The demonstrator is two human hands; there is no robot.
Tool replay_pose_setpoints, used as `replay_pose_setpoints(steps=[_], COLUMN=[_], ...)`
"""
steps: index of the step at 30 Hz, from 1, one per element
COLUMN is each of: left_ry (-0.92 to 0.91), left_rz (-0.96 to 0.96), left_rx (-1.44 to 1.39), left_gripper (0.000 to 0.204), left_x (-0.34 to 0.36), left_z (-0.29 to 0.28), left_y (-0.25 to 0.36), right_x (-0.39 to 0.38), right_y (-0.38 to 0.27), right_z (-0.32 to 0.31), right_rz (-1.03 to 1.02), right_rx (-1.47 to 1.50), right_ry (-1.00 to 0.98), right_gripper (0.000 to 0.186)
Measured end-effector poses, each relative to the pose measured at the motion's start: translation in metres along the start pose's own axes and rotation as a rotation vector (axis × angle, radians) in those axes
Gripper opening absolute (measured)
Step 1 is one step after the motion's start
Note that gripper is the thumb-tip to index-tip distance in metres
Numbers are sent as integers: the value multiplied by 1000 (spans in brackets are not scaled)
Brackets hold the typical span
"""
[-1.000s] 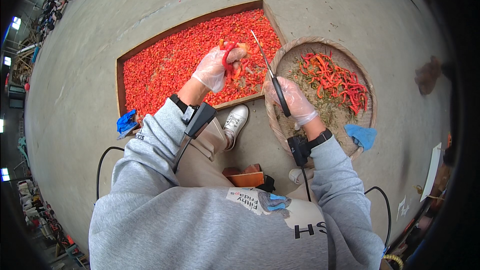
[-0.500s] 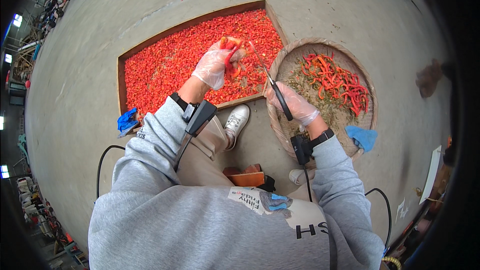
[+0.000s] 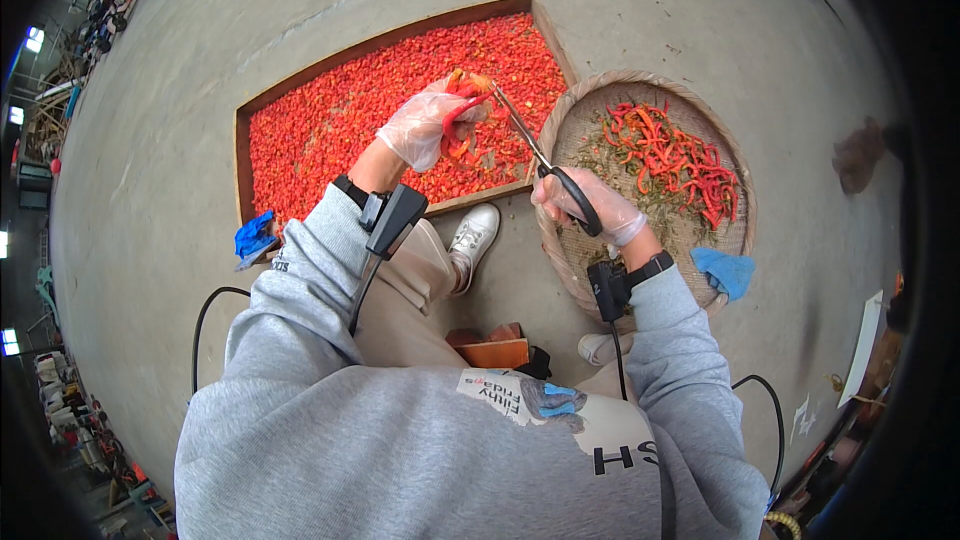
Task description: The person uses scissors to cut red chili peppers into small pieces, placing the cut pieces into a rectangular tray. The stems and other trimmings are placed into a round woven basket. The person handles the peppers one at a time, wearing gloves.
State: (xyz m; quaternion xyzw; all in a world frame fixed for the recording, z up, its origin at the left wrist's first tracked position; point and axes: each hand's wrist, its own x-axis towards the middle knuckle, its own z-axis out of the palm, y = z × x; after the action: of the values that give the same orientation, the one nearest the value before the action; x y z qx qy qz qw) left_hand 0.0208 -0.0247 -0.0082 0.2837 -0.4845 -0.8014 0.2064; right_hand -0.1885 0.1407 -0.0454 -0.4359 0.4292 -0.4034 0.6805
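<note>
My left hand (image 3: 420,127), in a clear plastic glove, is closed around a few red and orange chili peppers (image 3: 459,126) above a wooden-framed tray (image 3: 243,155) of cut red chili pieces (image 3: 350,110). In my gloved right hand (image 3: 590,205) is a pair of black-handled scissors (image 3: 572,192). Their blades point up and left, with the tips at the chilies by my left fingers. Whether the blades touch a chili I cannot tell. Below and right of the scissors, a round woven basket (image 3: 738,130) holds whole red chilies (image 3: 670,160) and loose stems.
A light blue cloth (image 3: 724,273) hangs over the basket's near right rim. Blue plastic (image 3: 255,236) lies at the tray's near left corner. My white shoe (image 3: 474,230) is close to the tray's near edge. A low wooden stool (image 3: 495,353) is between my legs.
The scissors have turned in my right hand, their blades now looking closer together and nearer the chilies. My left hand has shifted slightly left.
</note>
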Motion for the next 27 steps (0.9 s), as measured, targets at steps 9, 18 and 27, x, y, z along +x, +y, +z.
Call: replay_pose_setpoints(steps=[9, 18, 27], left_ry=[-37, 39, 48], left_rz=[69, 195, 193], left_rx=[-87, -27, 1], left_gripper=[56, 72, 59], left_x=[-2, -2, -6], left_z=[2, 11, 15], left_y=[3, 2, 7], right_x=[-2, 2, 1], right_y=[-9, -4, -9], right_z=[5, 7, 10], right_rz=[135, 48, 63], right_rx=[-33, 0, 35], right_ry=[112, 64, 117], right_gripper=[39, 33, 30])
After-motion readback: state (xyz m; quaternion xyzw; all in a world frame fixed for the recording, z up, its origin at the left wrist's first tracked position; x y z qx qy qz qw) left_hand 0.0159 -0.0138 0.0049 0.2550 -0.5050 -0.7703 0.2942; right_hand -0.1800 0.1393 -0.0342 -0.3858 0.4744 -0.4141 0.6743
